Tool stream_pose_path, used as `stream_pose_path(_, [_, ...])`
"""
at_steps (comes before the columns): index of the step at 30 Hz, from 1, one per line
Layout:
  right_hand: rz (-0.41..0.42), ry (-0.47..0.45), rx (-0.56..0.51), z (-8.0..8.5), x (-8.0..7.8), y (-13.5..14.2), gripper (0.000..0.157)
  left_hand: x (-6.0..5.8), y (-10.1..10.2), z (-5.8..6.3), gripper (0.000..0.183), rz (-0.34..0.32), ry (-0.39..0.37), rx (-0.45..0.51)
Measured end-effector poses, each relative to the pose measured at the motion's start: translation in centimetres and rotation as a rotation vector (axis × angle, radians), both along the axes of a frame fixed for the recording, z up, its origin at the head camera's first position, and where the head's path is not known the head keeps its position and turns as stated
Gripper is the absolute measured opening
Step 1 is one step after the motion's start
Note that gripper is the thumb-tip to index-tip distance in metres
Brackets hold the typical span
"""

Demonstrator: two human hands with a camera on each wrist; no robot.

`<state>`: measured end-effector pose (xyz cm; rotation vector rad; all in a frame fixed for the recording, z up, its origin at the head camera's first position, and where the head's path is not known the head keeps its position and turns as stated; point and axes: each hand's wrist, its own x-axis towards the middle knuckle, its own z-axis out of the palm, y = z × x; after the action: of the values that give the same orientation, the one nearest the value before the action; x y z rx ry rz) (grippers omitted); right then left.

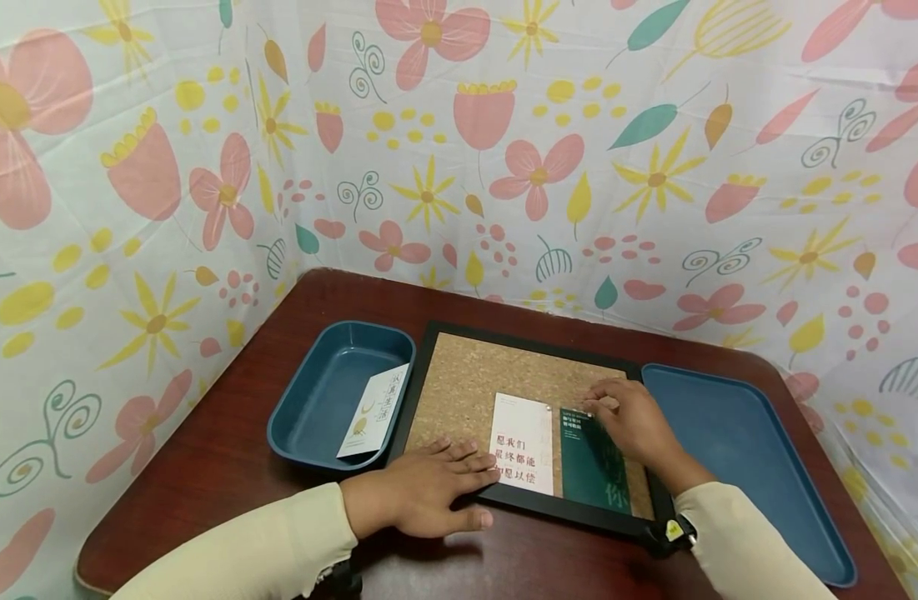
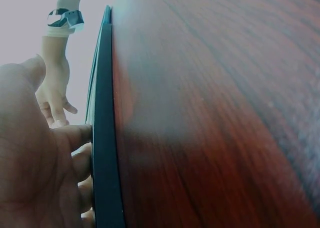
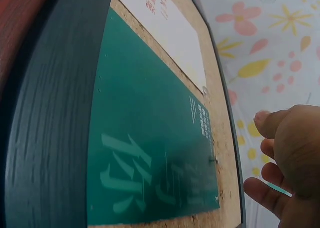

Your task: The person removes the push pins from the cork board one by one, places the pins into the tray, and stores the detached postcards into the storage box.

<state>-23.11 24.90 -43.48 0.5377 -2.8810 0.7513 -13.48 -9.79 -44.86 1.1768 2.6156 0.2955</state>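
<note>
A cork board (image 1: 459,375) in a black frame lies on the table, bearing a white card (image 1: 522,417) with red characters and a green card (image 1: 579,458) beside it. A small pin (image 3: 205,90) shows at the white card's top corner, and a dark pin-like point (image 3: 215,161) at the green card's top edge. My left hand (image 1: 432,487) rests flat, fingers spread, across the front left of the board, fingertips by the white card. Over the upper end of the green card hovers my right hand (image 1: 639,425), its fingers loosely bent, nothing visible between them in the right wrist view.
Left of the board stands a deep blue tray (image 1: 297,417) with another white card (image 1: 376,412) leaning inside. A shallow blue tray (image 1: 736,450) lies at the right, close against the board. Behind the table (image 1: 338,292) hangs a flowered cloth (image 1: 428,242).
</note>
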Motion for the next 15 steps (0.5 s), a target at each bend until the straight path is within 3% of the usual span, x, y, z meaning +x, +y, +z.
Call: stream_pose_path(15, [-0.062,-0.002,0.027,0.4,0.6,1.8,0.013,0.0,-0.1,0.1,0.076,0.001,-0.009,0.002])
